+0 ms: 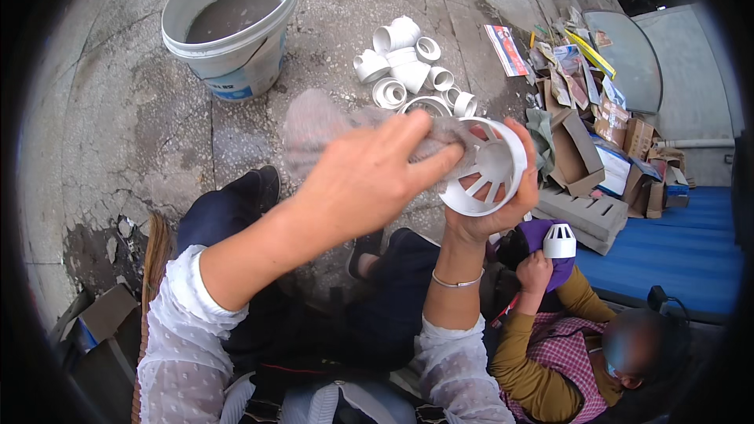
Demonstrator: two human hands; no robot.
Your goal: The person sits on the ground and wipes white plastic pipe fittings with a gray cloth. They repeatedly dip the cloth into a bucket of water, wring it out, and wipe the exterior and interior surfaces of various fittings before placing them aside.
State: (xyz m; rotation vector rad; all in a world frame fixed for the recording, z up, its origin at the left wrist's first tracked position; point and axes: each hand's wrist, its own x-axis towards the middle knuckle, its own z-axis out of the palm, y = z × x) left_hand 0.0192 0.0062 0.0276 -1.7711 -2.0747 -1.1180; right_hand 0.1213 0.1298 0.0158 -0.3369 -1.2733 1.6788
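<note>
My right hand [500, 212] holds a white plastic slotted vent cap [512, 156] for pipe from below and behind, its round open end facing up towards me. A greyish, wet-looking cloth [318, 129], blurred by motion, is gripped in my left hand [377, 168], whose fingers press part of it at the cap's rim and inside. Just beyond, on the ground, lies a pile of white plastic pipe fittings [409, 73], with elbows, tees and short rings among them. The cap partly hides the fingers of my right hand.
A white bucket [277, 23] of murky water stands at the upper left. Cardboard boxes [574, 150] and a grey slotted block [583, 218] lie to the right. A co-worker [542, 359] at the lower right holds a smaller vent cap [559, 241] with a purple cloth. A straw broom [154, 259] is at the left.
</note>
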